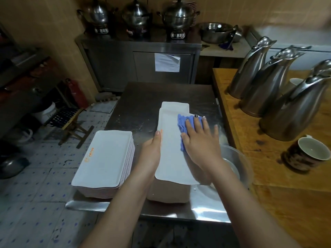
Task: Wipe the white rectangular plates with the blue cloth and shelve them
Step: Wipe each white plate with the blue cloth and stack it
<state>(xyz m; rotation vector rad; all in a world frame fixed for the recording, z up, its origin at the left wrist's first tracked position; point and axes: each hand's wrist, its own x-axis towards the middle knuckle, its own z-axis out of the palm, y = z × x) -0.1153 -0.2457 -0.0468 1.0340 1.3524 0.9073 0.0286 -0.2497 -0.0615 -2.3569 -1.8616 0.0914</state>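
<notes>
We hold one white rectangular plate (172, 158) over the steel table (136, 104), with its long side pointing away from us. Our left hand (152, 151) grasps the left long edge of this plate: the thumb lies on top of the rim, while the other fingers are hidden below it. Our right hand (200, 140) lies flat on the blue cloth (182, 126), its fingers straight and spread, and presses the cloth onto the right half of the plate. The cloth is crumpled, and it shows beyond the fingertips and beside the thumb.

Behind the held plate, the far end of another plate (175, 105) is visible. We cannot tell if the two plates touch. Under the near end of the held plate there is a brown shape, which we cannot identify clearly.

On the left part of the table stands a stack of white plates (105, 158), and the top one has a small orange print near its left edge. A clear glass bowl (238, 158) stands at the right side of the table, partly hidden by our right forearm.

To the right is a wooden counter (268, 169) with three steel jugs (265, 86) and a dark mug (308, 153). At the back, three steel pots (136, 13) stand on a metal cabinet (114, 61).
</notes>
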